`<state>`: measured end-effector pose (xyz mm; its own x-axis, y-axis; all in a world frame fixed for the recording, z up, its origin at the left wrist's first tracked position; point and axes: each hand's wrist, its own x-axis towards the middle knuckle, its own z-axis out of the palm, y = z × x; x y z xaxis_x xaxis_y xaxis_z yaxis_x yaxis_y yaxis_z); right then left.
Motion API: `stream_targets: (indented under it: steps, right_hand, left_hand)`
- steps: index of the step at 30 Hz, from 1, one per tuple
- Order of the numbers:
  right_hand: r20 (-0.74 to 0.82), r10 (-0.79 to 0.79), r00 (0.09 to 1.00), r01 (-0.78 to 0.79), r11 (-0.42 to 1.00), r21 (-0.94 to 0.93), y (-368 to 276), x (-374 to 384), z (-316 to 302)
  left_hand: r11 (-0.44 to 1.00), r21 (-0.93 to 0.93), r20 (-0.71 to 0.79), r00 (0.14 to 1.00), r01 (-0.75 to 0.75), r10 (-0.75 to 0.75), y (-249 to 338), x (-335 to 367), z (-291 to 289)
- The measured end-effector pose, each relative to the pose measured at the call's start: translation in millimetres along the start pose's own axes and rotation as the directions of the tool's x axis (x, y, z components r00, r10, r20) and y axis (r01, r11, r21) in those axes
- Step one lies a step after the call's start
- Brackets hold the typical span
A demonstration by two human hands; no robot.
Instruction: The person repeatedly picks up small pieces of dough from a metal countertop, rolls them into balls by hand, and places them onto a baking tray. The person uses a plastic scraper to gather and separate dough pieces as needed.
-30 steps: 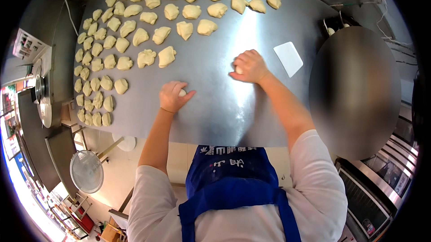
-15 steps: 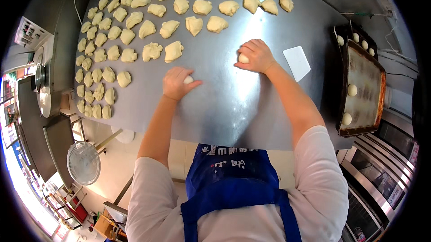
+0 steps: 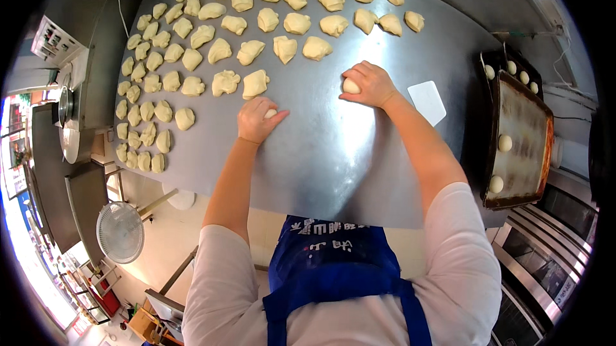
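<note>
My left hand is curled over a small dough ball on the steel table, and the ball shows between thumb and fingers. To its right, my right hand cups another smooth dough ball, its fingers bent around the far side. Just beyond my left hand lies a rough, uneven dough piece, almost at the knuckles. A white flat dough scraper rests on the table, right of my right wrist.
Rows of cut dough pieces cover the table's far and left parts. At the right edge, a worn baking tray holds two dough balls, and a dark tray behind it carries several more. A fan stands beyond the table's left front.
The view has shifted a little, so the table sits lower in it. Against the table, both hands have slid slightly farther from me, each still around its dough ball.
</note>
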<state>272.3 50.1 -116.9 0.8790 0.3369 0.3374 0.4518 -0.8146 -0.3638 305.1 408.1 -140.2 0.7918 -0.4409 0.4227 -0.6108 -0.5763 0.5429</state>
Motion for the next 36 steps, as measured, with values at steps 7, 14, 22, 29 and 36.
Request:
stream_targets:
  steps: [7,14,22,29,36]
  right_hand:
    - [-0.271,0.377,0.886,-0.364,0.926,0.099,-56.1,-39.9,33.3]
    - [-0.212,0.497,0.842,-0.445,0.860,0.248,-83.6,-79.3,-37.9]
    - [-0.139,0.050,0.989,-0.053,0.998,-0.019,-139.7,-100.6,29.6]
    - [-0.120,0.051,0.991,-0.055,0.998,-0.033,-43.3,-81.7,-10.0]
    - [-0.206,-0.104,0.973,0.120,0.991,0.065,-99.0,-99.9,24.0]
  left_hand:
    - [0.991,0.065,-0.004,0.993,0.120,-0.120,38.3,-46.1,-16.3]
    - [0.978,0.034,0.214,0.955,0.204,-0.206,62.5,-64.7,-69.2]
    - [0.999,0.025,0.274,0.961,-0.048,0.039,87.3,-89.5,-14.7]
    - [0.990,-0.013,0.111,0.984,-0.141,0.142,13.6,-43.5,-21.7]
    - [0.986,-0.117,0.127,0.983,-0.118,0.132,56.1,-91.2,-24.1]
